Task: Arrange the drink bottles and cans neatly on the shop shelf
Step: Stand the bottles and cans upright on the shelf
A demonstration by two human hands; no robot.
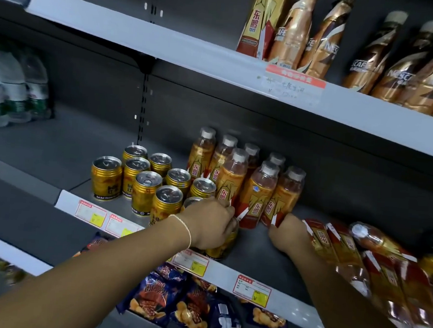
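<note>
gripping short gold metal can (223,247) in left hand (210,225); right hand (290,234) at base of orange plastic bottle (284,195), hold unclear; could topple neighbouring bottles (257,190) if shoved.

This is looking like a shop: tiered grey metal shelves (56,146) are carrying price tags (253,291) along their white front edges at six o'clock, gold cans (146,192) and drink bottles (260,190) are standing grouped at centre, coffee bottles (399,64) are lining one o'clock, water bottles (11,90) nine o'clock.
</note>
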